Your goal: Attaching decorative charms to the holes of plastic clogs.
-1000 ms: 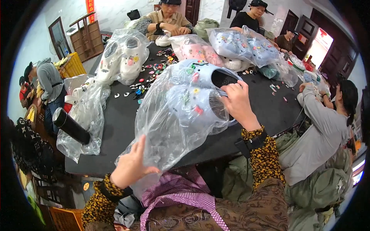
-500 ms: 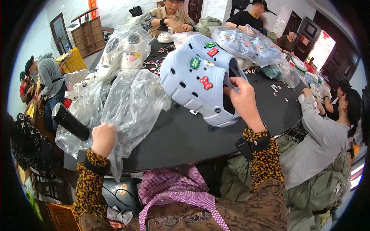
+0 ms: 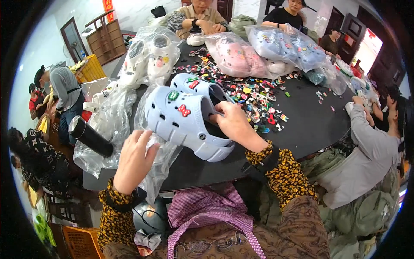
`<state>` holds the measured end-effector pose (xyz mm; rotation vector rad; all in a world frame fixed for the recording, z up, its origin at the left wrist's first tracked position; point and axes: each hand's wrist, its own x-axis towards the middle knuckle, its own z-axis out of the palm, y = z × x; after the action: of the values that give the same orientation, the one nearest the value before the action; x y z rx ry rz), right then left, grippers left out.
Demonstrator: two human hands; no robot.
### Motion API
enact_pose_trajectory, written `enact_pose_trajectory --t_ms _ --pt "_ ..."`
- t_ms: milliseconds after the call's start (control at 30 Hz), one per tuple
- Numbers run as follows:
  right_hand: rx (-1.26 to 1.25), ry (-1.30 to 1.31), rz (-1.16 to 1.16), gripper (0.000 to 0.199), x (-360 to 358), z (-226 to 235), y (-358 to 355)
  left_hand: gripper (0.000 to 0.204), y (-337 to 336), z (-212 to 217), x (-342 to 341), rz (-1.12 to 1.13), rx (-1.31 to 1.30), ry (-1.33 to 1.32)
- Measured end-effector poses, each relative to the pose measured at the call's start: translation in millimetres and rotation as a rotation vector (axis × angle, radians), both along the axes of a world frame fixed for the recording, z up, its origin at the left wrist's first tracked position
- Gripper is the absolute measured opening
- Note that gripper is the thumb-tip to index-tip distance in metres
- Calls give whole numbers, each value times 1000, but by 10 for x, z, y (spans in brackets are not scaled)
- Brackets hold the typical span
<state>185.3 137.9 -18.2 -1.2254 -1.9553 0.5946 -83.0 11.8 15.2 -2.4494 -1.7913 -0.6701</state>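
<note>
My right hand (image 3: 236, 126) grips a pair of light blue clogs (image 3: 174, 116) by the foot openings and holds them tilted over the dark table. Red and green charms are fixed to their uppers; the second clog is partly hidden behind the first. My left hand (image 3: 134, 162), fingers and thumb apart, is beside the clogs' toe end and holds nothing. A crumpled clear plastic bag (image 3: 164, 166) lies behind and under it.
A black cylinder (image 3: 90, 137) lies on plastic at left. Bagged white clogs (image 3: 161, 60), pink clogs (image 3: 237, 58) and blue clogs (image 3: 271, 45) stand farther back. Loose colourful charms (image 3: 254, 97) cover mid-table. Several people work around the black table (image 3: 308, 125).
The clogs and my right hand have moved left and nearer to me, uncovering the charms and bagged pink clogs. My left hand has opened from a fist on the bag and moved towards the clogs.
</note>
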Motion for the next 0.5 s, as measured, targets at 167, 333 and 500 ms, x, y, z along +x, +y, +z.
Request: enact_pose_trajectory --t_ms 167,333,500 --pt "168 -153 153 24 -224 -104 -69 48 -42 -179 48 24 -288 -410" --pt "332 -365 275 19 -75 76 -122 57 -31 -245 15 89 -128 -121" --pt "342 -324 464 18 372 38 113 69 -131 43 337 -151 -118 17"
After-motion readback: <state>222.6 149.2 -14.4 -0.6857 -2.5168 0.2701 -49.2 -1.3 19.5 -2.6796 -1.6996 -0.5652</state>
